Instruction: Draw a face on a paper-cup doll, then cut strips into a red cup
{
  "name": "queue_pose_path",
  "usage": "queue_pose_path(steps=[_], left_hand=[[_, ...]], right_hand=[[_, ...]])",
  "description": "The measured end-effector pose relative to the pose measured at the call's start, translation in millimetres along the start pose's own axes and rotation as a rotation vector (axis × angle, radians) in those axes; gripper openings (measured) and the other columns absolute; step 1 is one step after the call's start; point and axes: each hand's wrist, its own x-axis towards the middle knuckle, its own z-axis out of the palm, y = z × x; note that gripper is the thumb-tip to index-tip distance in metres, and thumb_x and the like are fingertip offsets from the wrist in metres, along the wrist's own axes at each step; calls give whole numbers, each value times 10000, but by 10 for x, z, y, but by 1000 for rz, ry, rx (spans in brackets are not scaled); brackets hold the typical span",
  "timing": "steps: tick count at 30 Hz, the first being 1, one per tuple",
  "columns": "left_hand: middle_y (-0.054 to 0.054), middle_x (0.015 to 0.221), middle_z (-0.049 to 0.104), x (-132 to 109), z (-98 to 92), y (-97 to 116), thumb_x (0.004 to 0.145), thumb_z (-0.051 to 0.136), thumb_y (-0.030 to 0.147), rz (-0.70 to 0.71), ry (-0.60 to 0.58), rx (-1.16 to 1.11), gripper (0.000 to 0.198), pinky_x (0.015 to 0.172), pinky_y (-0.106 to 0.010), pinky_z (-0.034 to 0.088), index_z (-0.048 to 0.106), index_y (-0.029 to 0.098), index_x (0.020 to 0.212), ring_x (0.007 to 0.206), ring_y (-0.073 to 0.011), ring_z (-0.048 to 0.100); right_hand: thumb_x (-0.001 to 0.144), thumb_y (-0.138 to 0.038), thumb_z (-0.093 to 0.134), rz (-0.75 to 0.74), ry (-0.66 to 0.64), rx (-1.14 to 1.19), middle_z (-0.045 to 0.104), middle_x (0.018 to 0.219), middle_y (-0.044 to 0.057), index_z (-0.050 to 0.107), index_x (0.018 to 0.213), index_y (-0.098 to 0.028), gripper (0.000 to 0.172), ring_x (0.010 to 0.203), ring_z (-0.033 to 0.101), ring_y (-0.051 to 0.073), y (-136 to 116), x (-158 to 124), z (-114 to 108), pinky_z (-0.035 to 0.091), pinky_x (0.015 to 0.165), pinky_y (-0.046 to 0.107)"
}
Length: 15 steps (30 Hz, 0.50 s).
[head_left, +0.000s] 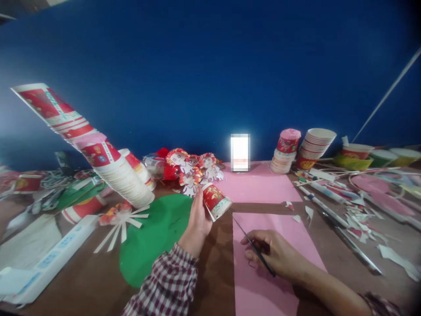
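My left hand point(197, 221) holds a red and white patterned paper cup point(216, 201), tilted, near the middle of the view. In my right hand point(268, 253), closed over the near pink sheet point(279, 289), is a thin dark tool point(259, 254) that looks like scissors; its tip points up and left, apart from the cup. Behind the cup stand several cut-out figures point(187, 169) with red and orange trim. A green sheet point(151, 241) lies left of my left hand.
A tall leaning stack of cups point(125, 184) rises at left, beside a cup cut into strips point(123, 228) and a white box point(52, 263). At the back right stand more cup stacks point(282, 161). Paper scraps point(362, 221) and a silver rod point(358, 254) lie at right.
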Motion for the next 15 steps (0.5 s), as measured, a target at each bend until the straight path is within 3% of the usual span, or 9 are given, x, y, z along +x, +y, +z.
queue_pose_path(steps=[11, 15], left_hand=[[-43, 894, 678, -121, 88, -113, 781, 632, 452, -77, 16, 47, 369, 816, -396, 512, 583, 183, 1028, 764, -173, 656], [-39, 857, 681, -148, 93, -159, 774, 646, 435, -68, 11, 56, 338, 778, -348, 518, 593, 171, 979, 727, -160, 650]], right_hand=[[748, -364, 642, 11, -14, 69, 578, 576, -15, 607, 918, -144, 280, 465, 533, 110, 26, 13, 12, 407, 423, 209], [739, -355, 648, 17, -6, 102, 579, 585, -16, 596, 904, -144, 274, 452, 520, 101, 15, 11, 13, 401, 409, 203]])
